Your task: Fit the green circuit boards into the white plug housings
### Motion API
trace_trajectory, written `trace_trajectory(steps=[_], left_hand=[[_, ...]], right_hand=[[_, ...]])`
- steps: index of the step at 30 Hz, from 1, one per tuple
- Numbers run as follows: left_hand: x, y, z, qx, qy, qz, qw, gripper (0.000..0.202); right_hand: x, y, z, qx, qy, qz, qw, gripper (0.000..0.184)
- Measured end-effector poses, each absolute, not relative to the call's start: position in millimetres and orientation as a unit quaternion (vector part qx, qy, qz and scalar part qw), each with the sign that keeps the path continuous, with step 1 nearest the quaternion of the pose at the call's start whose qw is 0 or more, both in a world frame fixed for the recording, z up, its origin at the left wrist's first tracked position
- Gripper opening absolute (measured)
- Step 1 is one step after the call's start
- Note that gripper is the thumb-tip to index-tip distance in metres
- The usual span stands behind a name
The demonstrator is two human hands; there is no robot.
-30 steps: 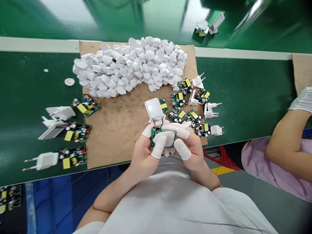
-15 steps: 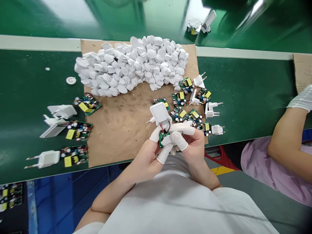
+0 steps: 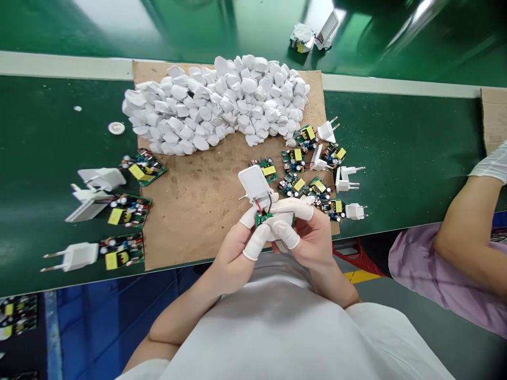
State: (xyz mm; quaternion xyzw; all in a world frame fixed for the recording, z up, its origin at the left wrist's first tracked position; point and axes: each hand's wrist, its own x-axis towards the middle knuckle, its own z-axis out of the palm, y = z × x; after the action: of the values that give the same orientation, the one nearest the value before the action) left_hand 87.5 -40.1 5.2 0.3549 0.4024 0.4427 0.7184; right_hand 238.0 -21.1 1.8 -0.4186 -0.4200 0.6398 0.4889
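Near the front edge of the cardboard sheet, both hands close around one small green circuit board. My left hand pinches the board's left end between white-covered fingertips. My right hand, also in white finger covers, grips its other end, with a white putty-like piece against the board. Red and black wires join the board to a white plug housing, tilted up just beyond the fingers. Much of the board is hidden by the fingers.
A heap of white putty-like pieces covers the cardboard's back. Circuit boards with plugs lie at right and left. A putty-covered board stands on the green surface behind. A co-worker's gloved hand is at far right.
The board between my hands has turned, and more of its length and the white piece now show. The plug housing has shifted slightly left. My fingers have moved along the board.
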Motion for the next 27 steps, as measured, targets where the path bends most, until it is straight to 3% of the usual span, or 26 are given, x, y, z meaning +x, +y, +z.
trace_trajectory(steps=[8, 12, 21, 27], left_hand=[[88, -36, 2, 0.293, 0.408, 0.443, 0.743, 0.067], [85, -35, 1, 0.266, 0.414, 0.455, 0.742, 0.059], [79, -38, 5, 0.304, 0.418, 0.438, 0.735, 0.061], [79, -40, 6, 0.338, 0.362, 0.445, 0.746, 0.058]], right_hand=[[251, -23, 1, -0.425, -0.536, 0.590, 0.429, 0.033], [254, -23, 5, -0.413, -0.544, 0.604, 0.410, 0.034], [256, -23, 2, -0.367, -0.523, 0.644, 0.421, 0.039], [248, -23, 5, -0.375, -0.428, 0.676, 0.468, 0.023]])
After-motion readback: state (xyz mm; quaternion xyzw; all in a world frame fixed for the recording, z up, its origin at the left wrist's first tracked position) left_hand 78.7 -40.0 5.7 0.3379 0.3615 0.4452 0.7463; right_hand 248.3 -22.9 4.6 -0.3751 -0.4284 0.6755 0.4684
